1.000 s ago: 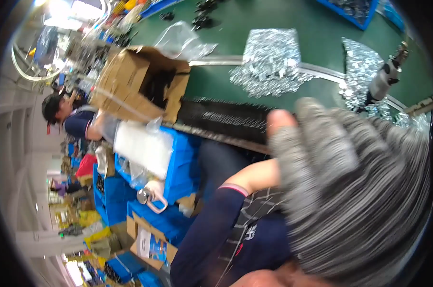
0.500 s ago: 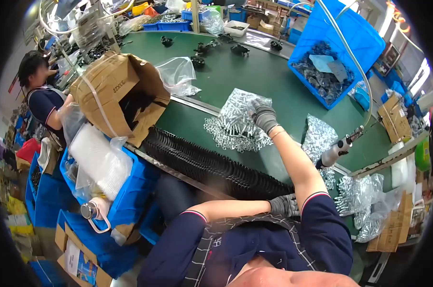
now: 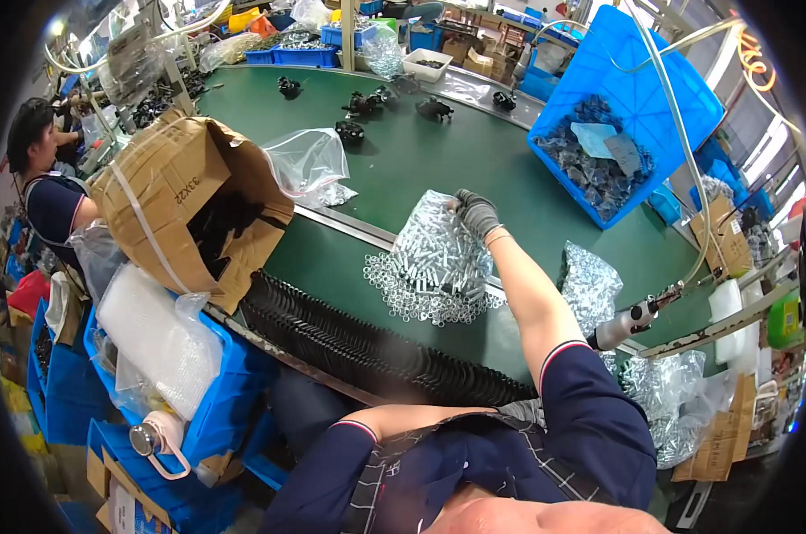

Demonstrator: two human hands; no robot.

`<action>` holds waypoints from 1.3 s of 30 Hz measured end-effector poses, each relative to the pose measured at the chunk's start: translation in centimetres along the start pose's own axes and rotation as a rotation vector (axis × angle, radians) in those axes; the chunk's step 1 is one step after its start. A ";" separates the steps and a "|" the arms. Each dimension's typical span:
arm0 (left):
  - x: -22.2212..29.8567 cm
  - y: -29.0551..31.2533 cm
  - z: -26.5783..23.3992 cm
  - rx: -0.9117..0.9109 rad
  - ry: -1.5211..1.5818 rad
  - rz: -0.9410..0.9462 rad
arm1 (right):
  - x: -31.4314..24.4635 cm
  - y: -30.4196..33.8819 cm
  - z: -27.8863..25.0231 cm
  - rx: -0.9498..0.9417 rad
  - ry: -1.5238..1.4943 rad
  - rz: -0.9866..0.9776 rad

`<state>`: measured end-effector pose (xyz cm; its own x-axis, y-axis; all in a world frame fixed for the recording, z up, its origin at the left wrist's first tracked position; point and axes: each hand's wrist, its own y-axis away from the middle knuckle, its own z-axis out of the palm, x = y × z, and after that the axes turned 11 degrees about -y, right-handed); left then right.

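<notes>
My right hand (image 3: 477, 214), in a grey knit glove, reaches over the green work surface (image 3: 389, 147). Its fingers are closed on the upper right corner of a clear plastic bag (image 3: 438, 231) full of small silvery metal sleeves or bolts. Shiny metal rings (image 3: 412, 298) are heaped at the near side of this bag, touching it. Across my body lies my left forearm, and my left hand (image 3: 525, 410), gloved too, shows only in part beside my right sleeve; its fingers are hidden. Between the rings and my body runs a long row of thin black parts (image 3: 367, 338).
An open cardboard box (image 3: 162, 200) with black parts stands at the left. At the far right a tilted blue bin (image 3: 679, 107) holds small bagged pieces. A power screwdriver (image 3: 630, 325) and another bag of metal parts (image 3: 590, 283) lie to the right. A person (image 3: 51, 191) works at the left.
My right hand has shifted to the bag's upper corner, and the bag stands more upright. My left hand has drawn in and is more hidden. The whole view has tilted slightly.
</notes>
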<state>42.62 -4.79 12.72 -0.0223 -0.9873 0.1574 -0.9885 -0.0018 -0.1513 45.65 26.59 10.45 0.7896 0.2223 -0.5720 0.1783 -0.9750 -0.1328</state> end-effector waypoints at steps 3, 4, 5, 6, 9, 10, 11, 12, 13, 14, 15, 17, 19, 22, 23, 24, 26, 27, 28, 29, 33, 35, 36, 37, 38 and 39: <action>-2.7 0.8 3.1 0.105 -0.018 0.001 | -2.9 -0.1 -0.1 0.043 -0.036 -0.180; -3.4 1.1 4.1 0.140 -0.025 -0.001 | -3.9 -0.1 -0.4 0.070 -0.058 -0.272; -3.9 1.1 5.1 0.170 -0.033 0.010 | -4.1 0.0 -0.8 0.068 -0.054 -0.262; -4.3 1.1 6.0 0.200 -0.039 0.016 | -4.3 0.0 -1.1 0.149 -0.152 -0.349; -4.7 0.7 8.5 0.287 -0.059 0.035 | -3.7 -0.5 -1.4 0.314 -0.349 -0.508; -4.6 0.6 9.2 0.315 -0.065 0.041 | -3.6 -0.9 -1.1 0.223 -0.188 -0.413; -4.5 0.0 10.0 0.343 -0.071 0.063 | -3.0 -1.4 -1.3 0.144 -0.021 -0.307; -4.3 -0.7 10.7 0.370 -0.075 0.087 | -2.3 -1.7 -1.6 0.062 0.142 -0.196; -4.0 -0.3 11.5 0.392 -0.079 0.073 | -2.5 -2.2 -0.5 0.046 0.129 -0.196; -3.3 -0.7 11.9 0.417 -0.079 0.093 | -1.8 -2.3 -0.8 0.126 0.048 -0.185; -2.6 -1.1 12.4 0.442 -0.079 0.115 | -0.9 -2.2 -1.2 0.210 -0.030 -0.171; -0.6 -1.9 13.6 0.498 -0.076 0.124 | 0.2 0.1 -1.0 0.275 -0.111 -0.150; 0.7 -2.4 14.9 0.549 -0.079 0.142 | 1.0 3.9 -0.9 0.299 -0.013 -0.296; 2.4 -4.0 14.8 0.548 -0.108 0.178 | 6.7 12.7 -2.6 0.117 0.016 -0.301; 2.8 -3.9 14.2 0.519 -0.138 0.168 | 7.5 16.1 -2.4 0.046 -0.219 -0.354; 3.1 -3.8 13.6 0.489 -0.169 0.156 | 8.2 19.1 -2.1 -0.028 -0.456 -0.406; 4.3 -4.3 11.7 0.373 -0.174 0.165 | 7.3 24.4 -2.9 -0.109 0.198 -0.605; 4.8 -4.5 10.6 0.254 -0.182 0.169 | 7.3 26.1 -3.5 -0.098 0.201 -0.600; 5.2 -4.9 10.0 0.133 -0.187 0.169 | 7.5 27.6 -4.2 -0.131 0.186 -0.590; 5.6 -5.2 9.7 0.126 -0.187 0.176 | 7.8 29.0 -5.0 -0.162 0.169 -0.581; 7.3 -6.7 8.9 0.099 -0.090 0.150 | 7.7 31.7 -8.9 -0.227 -0.042 -0.490; 8.2 -7.4 9.0 0.077 -0.084 0.129 | 7.8 32.6 -9.8 -0.244 -0.140 -0.455; 8.6 -7.8 8.7 0.066 -0.082 0.129 | 8.3 33.0 -9.8 -0.171 -0.042 -0.477; 9.0 -8.3 8.4 0.060 -0.088 0.139 | 8.9 33.3 -9.7 -0.099 0.057 -0.497; 9.5 -8.5 7.9 0.053 -0.083 0.130 | 9.2 33.7 -9.6 -0.034 0.153 -0.520; 10.0 -8.7 7.3 0.046 -0.078 0.120 | 9.6 34.2 -9.8 -0.028 0.152 -0.521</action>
<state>52.11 -15.81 8.47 -0.1265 -0.9902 0.0599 -0.9714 0.1114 -0.2098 65.08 -4.62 8.34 0.6684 0.6751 -0.3123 0.5823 -0.7361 -0.3449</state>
